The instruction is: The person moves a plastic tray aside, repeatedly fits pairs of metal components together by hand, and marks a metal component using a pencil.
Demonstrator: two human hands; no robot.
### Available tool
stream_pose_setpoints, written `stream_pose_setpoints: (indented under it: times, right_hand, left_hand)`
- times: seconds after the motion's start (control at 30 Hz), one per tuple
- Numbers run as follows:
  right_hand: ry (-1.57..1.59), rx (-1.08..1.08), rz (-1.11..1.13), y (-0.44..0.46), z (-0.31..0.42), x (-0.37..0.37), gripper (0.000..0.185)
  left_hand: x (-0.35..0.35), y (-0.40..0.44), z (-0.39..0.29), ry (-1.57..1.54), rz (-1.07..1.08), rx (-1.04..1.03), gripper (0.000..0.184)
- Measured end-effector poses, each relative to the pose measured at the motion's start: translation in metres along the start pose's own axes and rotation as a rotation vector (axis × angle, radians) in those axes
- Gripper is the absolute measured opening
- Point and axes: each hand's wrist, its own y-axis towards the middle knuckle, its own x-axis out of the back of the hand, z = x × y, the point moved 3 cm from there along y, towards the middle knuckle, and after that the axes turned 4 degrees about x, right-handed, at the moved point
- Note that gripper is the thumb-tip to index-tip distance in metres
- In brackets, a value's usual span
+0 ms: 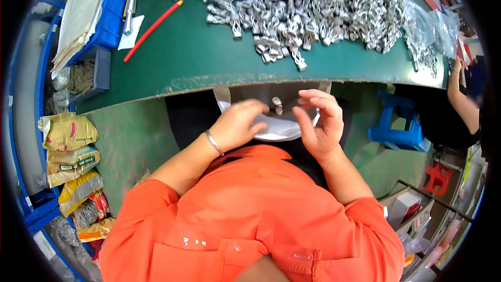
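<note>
My left hand [239, 124], with a metal bangle [214, 143] at the wrist, is held over my lap, its fingers bent and the thumb apart. Opposite it, my right hand [324, 125] is raised with curled, spread fingers and the thumb away from them. Neither hand appears to hold anything. Between them shows a small shiny metal piece [277, 105], slightly blurred; whether it is in the air or resting on something I cannot tell. Just below lies a white, bag-like container [281, 129] on my lap, partly under the table edge.
A large heap of silvery metal clips [302, 5] covers the back of the green table [182, 57]. A red stick [153, 30] and a blue bin [116, 10] are at left. Bags [68, 131] line the left floor. A blue stool [399, 125] and another person's arm [463, 102] are at right.
</note>
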Motion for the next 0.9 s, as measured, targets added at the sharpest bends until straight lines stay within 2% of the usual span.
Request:
stream_pose_setpoints:
  times: [0.03, 0.07, 0.13, 0.23, 0.3, 0.33, 0.4, 0.43, 0.5, 0.53, 0.57, 0.63, 0.7, 0.77, 0.83, 0.9]
  right_hand:
    - [-0.093, 0.004, 0.002, 0.007, -0.002, 0.004, 0.033]
    - [-0.277, 0.124, 0.023, 0.023, -0.002, 0.008, 0.028]
    - [-0.379, 0.041, 0.043, 0.035, -0.012, 0.006, 0.027]
    - [-0.517, -0.023, 0.147, 0.046, -0.022, 0.001, 0.028]
    - [-0.528, 0.017, 0.142, 0.045, -0.027, 0.002, 0.026]
    - [-0.527, 0.017, 0.143, 0.045, -0.025, 0.002, 0.026]
    - [-0.349, -0.177, -0.016, 0.042, -0.024, 0.007, 0.025]
    - [-0.257, -0.174, -0.057, 0.037, -0.027, 0.011, 0.024]
    - [-0.005, -0.261, -0.114, 0.027, -0.022, 0.011, 0.023]
    - [0.087, -0.268, -0.111, 0.023, -0.018, 0.01, 0.025]
    - [0.181, -0.276, -0.108, 0.019, -0.015, 0.008, 0.028]
    - [0.289, -0.256, -0.064, 0.013, -0.008, 0.005, 0.037]
    - [0.368, -0.281, -0.074, 0.008, 0.0, 0.002, 0.039]
    - [0.42, -0.299, -0.089, 0.005, 0.003, -0.002, 0.037]
    - [0.47, -0.316, -0.109, 0.002, 0.002, -0.003, 0.036]
    - [0.461, -0.372, -0.032, -0.001, -0.001, -0.003, 0.033]
  left_hand:
    - [-0.003, -0.002, 0.003, 0.087, 0.091, -0.016, 0.026]
    - [-0.007, -0.004, 0.005, 0.13, 0.213, 0.05, 0.023]
    - [-0.015, -0.006, 0.006, 0.162, 0.395, 0.158, 0.019]
    - [-0.016, -0.007, 0.002, 0.175, 0.49, 0.237, 0.019]
    - [-0.017, -0.009, 0.006, 0.177, 0.489, 0.241, 0.019]
    - [-0.015, -0.008, 0.006, 0.136, 0.433, 0.209, 0.019]
    - [-0.01, -0.007, 0.005, 0.079, 0.309, 0.112, 0.019]
    - [-0.009, -0.005, 0.004, 0.078, 0.313, 0.113, 0.019]
    - [-0.002, 0.0, -0.001, -0.392, 0.092, 0.287, 0.021]
    - [0.003, 0.004, -0.005, -0.554, 0.098, 0.403, 0.025]
    - [0.006, 0.006, -0.007, -0.705, 0.087, 0.433, 0.032]
    - [0.01, 0.012, -0.014, -1.042, -0.006, 0.281, 0.039]
    - [0.014, 0.016, -0.02, -1.138, -0.083, 0.22, 0.039]
    - [0.021, 0.016, -0.025, -1.094, -0.079, 0.342, 0.03]
    - [0.022, 0.013, -0.025, -1.073, -0.101, 0.35, 0.025]
    - [0.02, 0.01, -0.025, -1.056, -0.117, 0.356, 0.02]
